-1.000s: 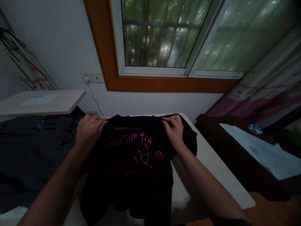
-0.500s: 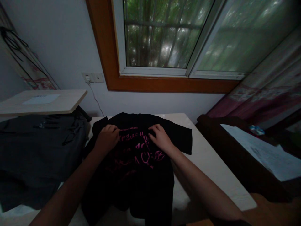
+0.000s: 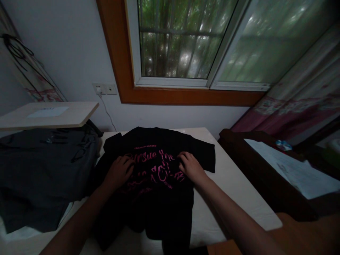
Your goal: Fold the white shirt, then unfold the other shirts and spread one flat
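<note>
A black T-shirt with pink lettering lies spread on a pale table, its sleeves out to both sides and its lower part wrinkled. My left hand rests on the left of the print, fingers slightly bent and apart on the cloth. On the right end of the lettering lies my right hand, its fingers also loosely spread against the fabric. Neither hand appears to grip the cloth. Parts of the print are covered by the fingers or lost in folds.
Dark grey clothing lies at the left, beneath a raised wooden board with a paper label. A wall socket holds a plug with a white cord. At right stands a dark brown piece of furniture bearing a white sheet.
Both hands have slid a little down the shirt, the right one also outward to the right. More of the top lettering shows, and the print lies flatter. The view has shifted slightly.
</note>
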`<state>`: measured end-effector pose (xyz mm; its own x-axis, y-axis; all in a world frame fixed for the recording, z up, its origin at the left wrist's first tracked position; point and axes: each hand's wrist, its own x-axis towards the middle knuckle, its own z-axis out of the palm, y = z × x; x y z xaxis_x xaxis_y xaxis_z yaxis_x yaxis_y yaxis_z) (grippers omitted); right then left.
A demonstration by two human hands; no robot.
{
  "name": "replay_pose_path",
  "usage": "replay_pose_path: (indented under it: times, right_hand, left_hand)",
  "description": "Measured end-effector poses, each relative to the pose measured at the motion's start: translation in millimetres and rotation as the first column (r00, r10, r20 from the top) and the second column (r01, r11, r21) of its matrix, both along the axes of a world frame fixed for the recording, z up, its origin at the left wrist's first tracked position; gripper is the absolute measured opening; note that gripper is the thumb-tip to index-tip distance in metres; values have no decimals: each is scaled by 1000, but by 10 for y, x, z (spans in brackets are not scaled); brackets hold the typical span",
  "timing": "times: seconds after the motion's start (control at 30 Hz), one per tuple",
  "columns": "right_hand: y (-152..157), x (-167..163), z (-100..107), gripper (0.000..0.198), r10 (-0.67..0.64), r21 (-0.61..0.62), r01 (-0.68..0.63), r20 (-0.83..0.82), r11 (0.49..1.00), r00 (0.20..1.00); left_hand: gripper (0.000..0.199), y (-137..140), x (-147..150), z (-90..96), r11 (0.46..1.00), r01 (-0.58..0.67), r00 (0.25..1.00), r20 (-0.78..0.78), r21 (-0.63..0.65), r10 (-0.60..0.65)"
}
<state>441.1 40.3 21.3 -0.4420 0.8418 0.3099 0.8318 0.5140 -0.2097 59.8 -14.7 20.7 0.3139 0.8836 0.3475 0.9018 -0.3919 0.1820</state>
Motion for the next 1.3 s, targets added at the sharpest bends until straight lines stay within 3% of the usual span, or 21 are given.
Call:
replay_pose_path:
  times: [0.37,0.57,0.83,1.03,1.17,1.3]
  right_hand:
    - [516,220,-26,39,69,-87,-73,-41,994,997]
    - [840,205,-66,44,143,-108,-156,-114,982,983]
    - [1023,103,-161,45,80,-128,-115,-253,985,964]
    - [744,83,-134,29,34,-118,-77,-330,990,943]
    - [206,89,52,29,52,39,-42,-324,998,945]
    - [-322,163,200,30,82,27,-79,-203,997,976]
  left_hand:
    - [34,-252,-34,-44,996,71,997,46,-56,-69]
    - [38,-88,-45,-105,995,82,996,27,-55,-81]
    - [41,169,-89,-113,996,59,998,0,-69,-59]
    - [40,174,-98,-109,996,60,997,44,-62,-57]
    - [39,140,-93,-103,996,80,993,94,-39,-76]
    - [33,24,-51,-43,993,119,977,182,-23,-113]
